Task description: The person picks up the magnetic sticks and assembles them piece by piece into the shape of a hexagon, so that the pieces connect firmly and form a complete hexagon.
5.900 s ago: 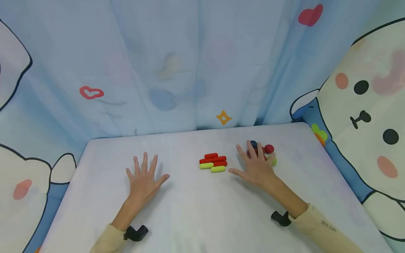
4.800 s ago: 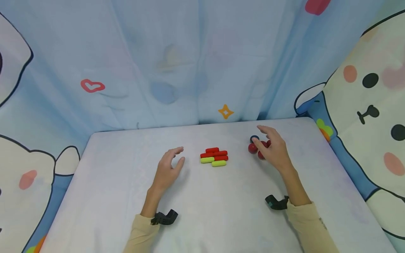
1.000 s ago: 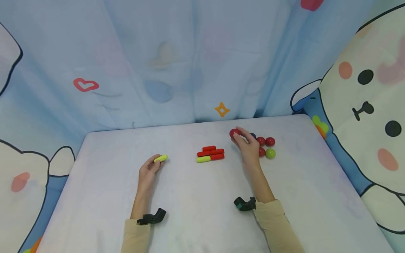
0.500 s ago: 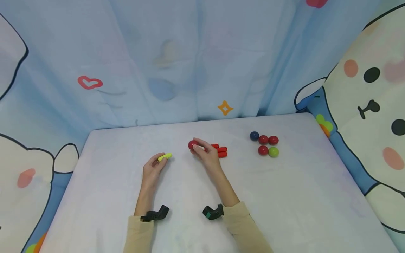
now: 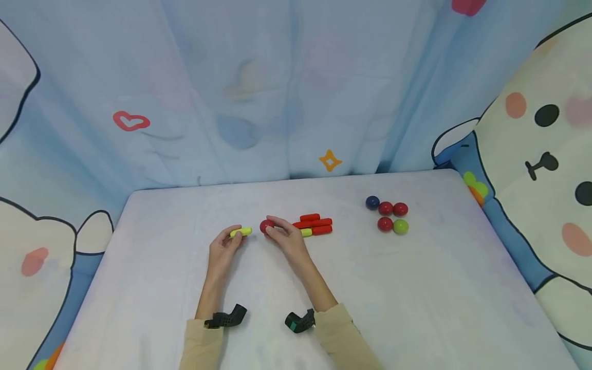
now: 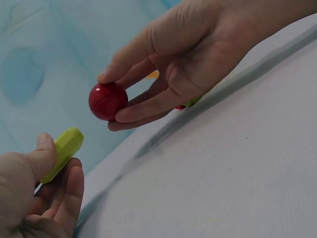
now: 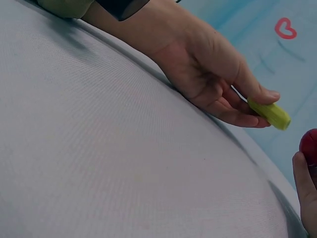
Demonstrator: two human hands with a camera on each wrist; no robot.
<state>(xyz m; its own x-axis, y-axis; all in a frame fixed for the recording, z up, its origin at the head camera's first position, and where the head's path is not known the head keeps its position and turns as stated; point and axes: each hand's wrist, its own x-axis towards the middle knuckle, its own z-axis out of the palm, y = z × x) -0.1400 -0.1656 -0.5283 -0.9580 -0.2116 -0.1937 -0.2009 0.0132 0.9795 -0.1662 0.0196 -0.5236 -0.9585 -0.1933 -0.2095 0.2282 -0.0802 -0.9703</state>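
Left hand (image 5: 221, 250): my thumb and fingers pinch a yellow-green stick (image 5: 242, 232) near one end, which I judge leaves its other end bare and pointing toward the ball
Right hand (image 5: 289, 243): my thumb and fingertips grasp a red ball (image 5: 265, 225) from its right, so its side facing the stick seems left free
Gap: stick and ball are near each other but apart, both apparently lifted above the white table (image 5: 416, 293)
Beside my right hand: three red sticks (image 5: 319, 222) and a second yellow-green stick (image 5: 306, 233) lie close together, partly hidden by me, probably grouped by shape
Farther right: a blue ball (image 5: 372, 202), three red balls (image 5: 386, 208) and a green ball (image 5: 400, 226) sit bunched, perhaps to keep round things separate
Surface: finely ribbed up close, soft shadows under my hands
Room: pale blue curtain (image 5: 259, 77) behind, printed with a heart outline (image 5: 146, 123), an orange star (image 5: 324, 160) and, at right, a cream cartoon animal (image 5: 546, 205)
Sleeves (image 5: 201, 344): beige, a black mount (image 5: 231, 317) at each wrist
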